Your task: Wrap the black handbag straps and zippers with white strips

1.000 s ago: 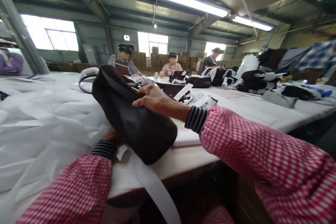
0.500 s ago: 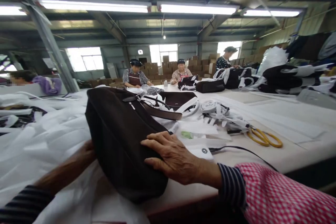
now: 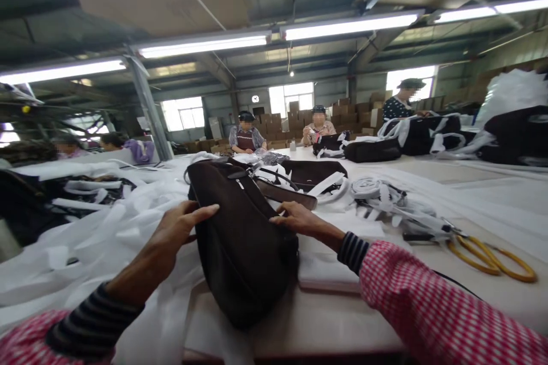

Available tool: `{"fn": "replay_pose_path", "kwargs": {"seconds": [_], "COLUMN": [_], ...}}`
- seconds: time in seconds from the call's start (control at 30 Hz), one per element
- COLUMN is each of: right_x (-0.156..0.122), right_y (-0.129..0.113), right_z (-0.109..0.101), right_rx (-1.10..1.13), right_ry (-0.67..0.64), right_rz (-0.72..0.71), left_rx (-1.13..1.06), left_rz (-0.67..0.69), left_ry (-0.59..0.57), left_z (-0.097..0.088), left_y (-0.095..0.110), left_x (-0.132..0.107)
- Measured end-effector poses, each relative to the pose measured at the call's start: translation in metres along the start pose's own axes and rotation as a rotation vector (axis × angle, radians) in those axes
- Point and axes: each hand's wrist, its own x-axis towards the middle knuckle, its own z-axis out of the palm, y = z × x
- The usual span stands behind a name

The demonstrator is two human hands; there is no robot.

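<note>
Now holding the dark bag (image 3: 244,245) by both sides, tilted at the near middle of the desk (image 3: 338,319). Moved the right hand (image 3: 299,219) from flat on its face to pinching its right edge with the fingers; brought the left hand (image 3: 169,239) into clearer view, gripping the left edge, thumb in front. Apparently better steadied, with front mostly uncovered.

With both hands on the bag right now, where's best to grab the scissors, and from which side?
Probably by the yellow handles, from the right: their open loops face that way and lie uncovered, while the other end points left toward the white straps.
</note>
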Motion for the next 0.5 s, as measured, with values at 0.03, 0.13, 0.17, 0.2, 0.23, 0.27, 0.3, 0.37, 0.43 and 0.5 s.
{"fn": "replay_pose_path", "kwargs": {"seconds": [0.03,0.13,0.17,0.2,0.23,0.27,0.3,0.37,0.43,0.5], "right_x": [0.005,0.015,0.016,0.016,0.015,0.014,0.013,0.009,0.005,0.001], "right_y": [0.000,-0.009,-0.015,-0.021,-0.027,-0.035,-0.042,-0.057,-0.073,-0.088], "right_z": [0.001,0.004,0.003,0.001,-0.003,-0.007,-0.012,-0.025,-0.041,-0.058], "right_rx": [0.089,0.367,0.422,0.461,0.492,0.518,0.544,0.579,0.534,0.389], "right_ry": [-0.018,0.003,0.010,0.013,0.011,0.003,-0.007,0.003,0.109,0.321], "right_rz": [0.033,0.089,0.089,0.078,0.061,0.037,0.002,-0.114,-0.295,-0.492], "left_rx": [-0.009,-0.053,-0.076,-0.101,-0.128,-0.157,-0.186,-0.235,-0.258,-0.216], "left_rz": [-0.016,-0.063,-0.064,-0.064,-0.056,-0.041,-0.012,0.103,0.313,0.576], "left_ry": [-0.009,0.005,0.018,0.033,0.045,0.052,0.044,-0.006,-0.059,-0.022], "left_z": [-0.001,-0.006,-0.008,-0.009,-0.011,-0.013,-0.015,-0.021,-0.027,-0.031], "left_y": [0.001,0.009,0.013,0.017,0.022,0.027,0.033,0.046,0.061,0.078], "left_x": [0.003,0.011,0.012,0.011,0.011,0.009,0.007,0.001,-0.006,-0.016]}}
